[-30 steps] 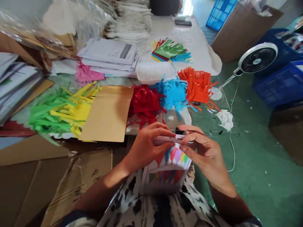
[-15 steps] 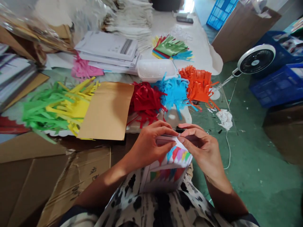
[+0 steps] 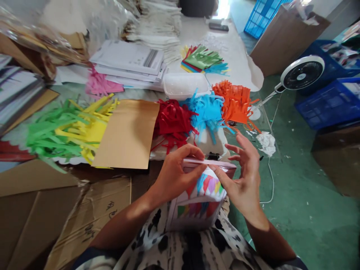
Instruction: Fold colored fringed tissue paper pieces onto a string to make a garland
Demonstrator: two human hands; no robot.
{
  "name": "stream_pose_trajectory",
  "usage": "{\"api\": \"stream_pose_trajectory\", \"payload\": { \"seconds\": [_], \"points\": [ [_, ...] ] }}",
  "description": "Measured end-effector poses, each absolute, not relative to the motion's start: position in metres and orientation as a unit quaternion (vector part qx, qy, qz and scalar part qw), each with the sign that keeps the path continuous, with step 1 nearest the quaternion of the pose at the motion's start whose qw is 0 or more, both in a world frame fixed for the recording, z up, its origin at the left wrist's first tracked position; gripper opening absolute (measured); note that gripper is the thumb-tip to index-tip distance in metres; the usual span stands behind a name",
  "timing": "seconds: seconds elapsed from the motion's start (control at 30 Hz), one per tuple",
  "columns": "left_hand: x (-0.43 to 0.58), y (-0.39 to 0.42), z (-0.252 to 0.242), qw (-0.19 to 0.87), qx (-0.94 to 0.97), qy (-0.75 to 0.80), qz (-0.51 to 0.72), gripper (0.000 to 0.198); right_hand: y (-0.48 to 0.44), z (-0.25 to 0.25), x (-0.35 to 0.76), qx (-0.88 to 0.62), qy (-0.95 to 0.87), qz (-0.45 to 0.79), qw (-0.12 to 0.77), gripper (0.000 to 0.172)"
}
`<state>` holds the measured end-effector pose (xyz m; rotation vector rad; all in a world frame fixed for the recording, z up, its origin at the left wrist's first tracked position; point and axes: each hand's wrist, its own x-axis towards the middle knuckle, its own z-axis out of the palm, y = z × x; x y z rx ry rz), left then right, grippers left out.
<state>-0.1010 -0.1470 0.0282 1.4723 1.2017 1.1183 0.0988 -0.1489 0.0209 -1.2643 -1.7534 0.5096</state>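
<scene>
A flat packet [image 3: 197, 212] printed with a row of colourful tassels stands upright against my lap, its top edge folded over like a flap. My left hand [image 3: 176, 172] pinches that top edge between thumb and fingers. On the other side, my right hand [image 3: 244, 182] touches the edge with the thumb tip only, its fingers spread and raised away from it. Just beyond the packet lie a piece of kraft card [image 3: 128, 135], a red tassel bunch [image 3: 173, 120], a light blue bunch [image 3: 208, 112] and an orange bunch [image 3: 234, 101].
Green tassels [image 3: 53, 129] and yellow tassels [image 3: 97, 127] lie at the left. Behind are a clear plastic tub [image 3: 185, 85] and a stack of printed sheets [image 3: 128, 58]. A white fan [image 3: 302, 73] stands at the table's right edge; cardboard [image 3: 36, 210] is at lower left.
My right hand has opened, its fingers lifting off the packet's top edge and spreading while the thumb stays there. My left hand keeps its pinch.
</scene>
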Motion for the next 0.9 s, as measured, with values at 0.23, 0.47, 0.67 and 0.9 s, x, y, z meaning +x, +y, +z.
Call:
{"api": "stream_pose_trajectory", "payload": {
  "seconds": [0.23,0.47,0.67,0.9],
  "points": [
    [-0.104,-0.148,0.024,0.439,0.612,0.461,0.469,0.009,-0.149,0.012,0.112,-0.452,-0.79,0.117,0.398,0.035],
    [-0.121,-0.145,0.03,0.502,0.602,0.43,0.449,0.014,-0.132,0.022,0.123,-0.408,-0.807,0.282,0.32,0.03],
    [-0.137,-0.159,0.009,0.695,0.46,0.347,0.43,0.092,-0.121,0.01,0.135,-0.474,-0.709,0.325,0.408,0.023],
    [-0.195,-0.171,0.03,0.682,0.417,0.47,0.374,0.055,-0.098,-0.011,0.121,-0.567,-0.509,0.337,0.553,0.037]
  ]
}}
